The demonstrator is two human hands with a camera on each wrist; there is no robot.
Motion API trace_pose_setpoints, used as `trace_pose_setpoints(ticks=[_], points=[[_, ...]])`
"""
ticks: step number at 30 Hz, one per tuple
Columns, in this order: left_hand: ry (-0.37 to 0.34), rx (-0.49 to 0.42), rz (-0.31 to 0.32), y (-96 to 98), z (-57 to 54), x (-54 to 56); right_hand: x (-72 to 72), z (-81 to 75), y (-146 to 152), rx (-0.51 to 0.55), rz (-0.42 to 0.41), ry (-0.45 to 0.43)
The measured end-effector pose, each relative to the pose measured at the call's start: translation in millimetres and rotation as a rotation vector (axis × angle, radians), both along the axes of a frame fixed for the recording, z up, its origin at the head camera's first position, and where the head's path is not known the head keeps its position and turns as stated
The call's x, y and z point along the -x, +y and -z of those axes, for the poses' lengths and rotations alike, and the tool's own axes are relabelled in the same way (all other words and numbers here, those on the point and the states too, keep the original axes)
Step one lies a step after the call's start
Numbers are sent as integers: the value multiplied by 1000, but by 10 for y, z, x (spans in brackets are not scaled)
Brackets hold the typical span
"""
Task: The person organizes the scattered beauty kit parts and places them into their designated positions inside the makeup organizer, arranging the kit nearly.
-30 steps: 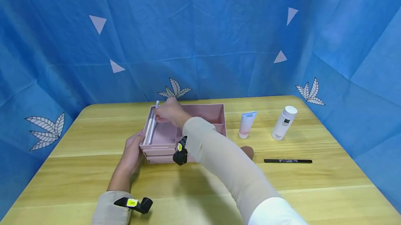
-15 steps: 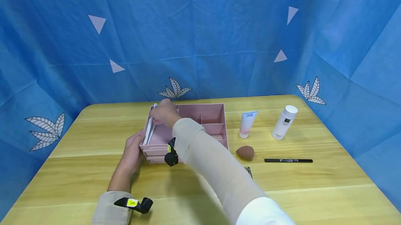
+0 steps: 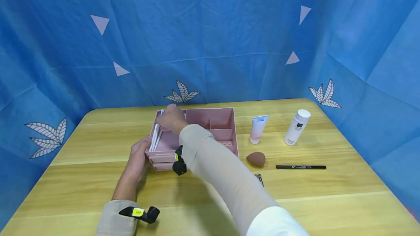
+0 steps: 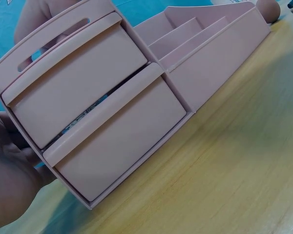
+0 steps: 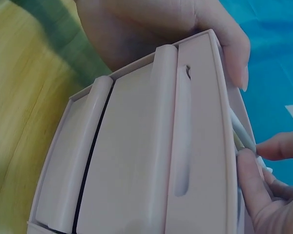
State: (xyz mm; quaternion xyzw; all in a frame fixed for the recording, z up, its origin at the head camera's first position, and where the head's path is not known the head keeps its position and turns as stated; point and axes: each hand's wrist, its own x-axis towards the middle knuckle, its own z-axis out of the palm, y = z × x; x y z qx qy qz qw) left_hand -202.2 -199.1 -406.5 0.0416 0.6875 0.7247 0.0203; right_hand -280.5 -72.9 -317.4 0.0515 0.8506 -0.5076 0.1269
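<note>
Pink two-drawer organizer (image 4: 122, 139), upright, slim white sticks (image 3: 154, 138) inside along left side

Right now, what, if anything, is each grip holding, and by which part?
Left grip: the box, by its left wall, near the front. Right grip: at least one white stick, near the far end.

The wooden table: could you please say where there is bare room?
Bare table: left of the left hand; front right, nearer than the black pen. Crowded: inside the pink organizer at left, where the right hand pinches a white stick.
</note>
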Motion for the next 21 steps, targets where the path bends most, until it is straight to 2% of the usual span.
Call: trace_pose_setpoints(ticks=[8, 18, 21], points=[[4, 0, 10, -3, 2, 8, -4, -11, 12, -47, -30, 13], [17, 26, 1, -21, 18, 14, -47, -70, 103, 90, -41, 24], [14, 15, 2, -18, 23, 15, -87, -94, 184, 129, -75, 37]])
